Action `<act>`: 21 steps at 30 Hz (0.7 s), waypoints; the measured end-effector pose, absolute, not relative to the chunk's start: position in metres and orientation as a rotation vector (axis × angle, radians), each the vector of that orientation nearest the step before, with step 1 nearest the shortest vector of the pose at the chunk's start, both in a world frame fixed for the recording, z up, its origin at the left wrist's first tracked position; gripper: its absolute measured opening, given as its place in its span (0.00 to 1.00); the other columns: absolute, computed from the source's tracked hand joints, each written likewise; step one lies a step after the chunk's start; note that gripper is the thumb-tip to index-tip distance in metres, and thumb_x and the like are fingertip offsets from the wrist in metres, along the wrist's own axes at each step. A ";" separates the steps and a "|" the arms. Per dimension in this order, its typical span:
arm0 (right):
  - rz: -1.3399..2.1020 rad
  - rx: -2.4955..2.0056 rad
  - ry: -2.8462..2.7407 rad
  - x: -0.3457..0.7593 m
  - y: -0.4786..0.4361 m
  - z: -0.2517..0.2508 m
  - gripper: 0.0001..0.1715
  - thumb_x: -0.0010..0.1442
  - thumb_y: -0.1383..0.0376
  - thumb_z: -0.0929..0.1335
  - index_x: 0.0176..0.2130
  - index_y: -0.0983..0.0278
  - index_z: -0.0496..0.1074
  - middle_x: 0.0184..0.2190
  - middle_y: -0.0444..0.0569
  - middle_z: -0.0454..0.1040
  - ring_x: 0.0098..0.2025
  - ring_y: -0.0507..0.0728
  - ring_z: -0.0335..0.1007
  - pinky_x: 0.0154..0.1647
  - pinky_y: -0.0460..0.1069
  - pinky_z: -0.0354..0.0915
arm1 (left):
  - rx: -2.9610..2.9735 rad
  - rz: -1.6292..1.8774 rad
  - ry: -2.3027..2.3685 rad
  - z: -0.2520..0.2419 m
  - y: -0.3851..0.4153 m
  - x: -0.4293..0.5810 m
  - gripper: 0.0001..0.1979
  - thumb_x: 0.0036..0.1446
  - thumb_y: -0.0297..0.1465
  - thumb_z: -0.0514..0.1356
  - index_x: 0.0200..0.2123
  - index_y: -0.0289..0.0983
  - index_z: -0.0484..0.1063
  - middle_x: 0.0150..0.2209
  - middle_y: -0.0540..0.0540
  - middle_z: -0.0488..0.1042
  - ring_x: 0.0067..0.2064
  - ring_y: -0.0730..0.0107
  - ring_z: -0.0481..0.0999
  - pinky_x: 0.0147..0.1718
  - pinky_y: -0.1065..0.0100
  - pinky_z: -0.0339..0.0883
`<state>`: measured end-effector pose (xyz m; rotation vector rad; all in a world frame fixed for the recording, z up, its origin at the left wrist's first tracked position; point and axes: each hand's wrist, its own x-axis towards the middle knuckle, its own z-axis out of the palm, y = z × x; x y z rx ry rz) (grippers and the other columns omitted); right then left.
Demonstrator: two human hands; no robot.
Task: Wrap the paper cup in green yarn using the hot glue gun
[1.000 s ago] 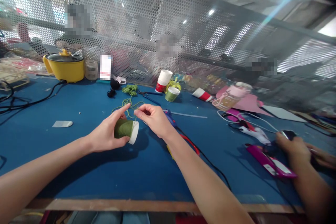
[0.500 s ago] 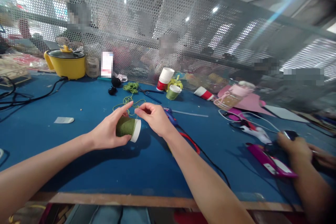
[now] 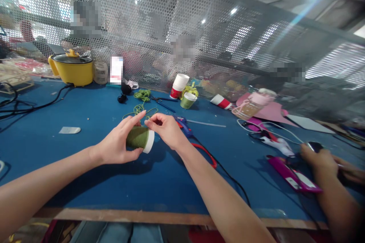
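Observation:
My left hand (image 3: 119,142) is wrapped round a paper cup (image 3: 139,138) lying on its side above the table, its wall covered in wound green yarn and its white rim facing right. Thumb and fingertips of my right hand (image 3: 165,131) pinch together at the cup's upper edge by the rim, on the green yarn. Loose green yarn (image 3: 139,108) trails in loops behind the cup to a small heap on the table. A blue glue gun (image 3: 184,126) lies just beyond my right hand, partly hidden by it.
Behind stand stacked paper cups (image 3: 180,85), a green-wrapped cup (image 3: 188,100) and pliers (image 3: 164,101). A yellow electric pot (image 3: 72,69) is at the back left. On the right, another person's hands (image 3: 322,161) hold a phone, near a purple box (image 3: 293,174). A black cable (image 3: 230,176) crosses the table.
My right hand has shifted slightly left and closer to the cup's rim. The cup has turned a little in my left hand.

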<state>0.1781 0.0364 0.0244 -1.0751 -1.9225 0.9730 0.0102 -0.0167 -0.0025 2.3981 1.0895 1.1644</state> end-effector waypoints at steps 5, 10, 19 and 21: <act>1.005 -1.103 -1.909 0.178 0.034 0.027 0.14 0.48 0.57 0.67 0.21 0.65 0.65 0.18 0.40 0.62 0.20 0.47 0.53 0.22 0.45 0.52 | 2.434 1.154 1.100 -0.003 -0.017 0.010 0.44 0.43 0.25 0.59 0.61 0.41 0.38 0.47 0.41 0.62 0.49 0.57 0.63 0.50 0.55 0.58; 1.120 -1.186 -1.797 0.176 0.030 0.027 0.15 0.46 0.55 0.68 0.23 0.64 0.65 0.15 0.39 0.61 0.17 0.47 0.54 0.19 0.45 0.51 | 2.465 1.151 1.105 -0.003 -0.018 0.010 0.44 0.43 0.25 0.59 0.61 0.41 0.38 0.48 0.40 0.61 0.50 0.57 0.62 0.50 0.55 0.58; 1.230 -1.128 -1.544 0.171 0.029 0.021 0.18 0.39 0.54 0.72 0.23 0.64 0.65 0.15 0.38 0.63 0.17 0.47 0.53 0.19 0.44 0.51 | 2.412 1.157 0.980 -0.001 -0.017 0.008 0.40 0.48 0.34 0.60 0.60 0.39 0.43 0.50 0.38 0.57 0.51 0.57 0.59 0.51 0.53 0.56; 1.255 -1.114 -1.512 0.171 0.029 0.020 0.19 0.38 0.54 0.72 0.23 0.65 0.65 0.15 0.39 0.63 0.17 0.47 0.54 0.19 0.44 0.53 | 2.224 1.226 0.958 0.000 -0.016 0.007 0.34 0.52 0.35 0.57 0.59 0.38 0.45 0.48 0.40 0.60 0.50 0.60 0.61 0.50 0.57 0.57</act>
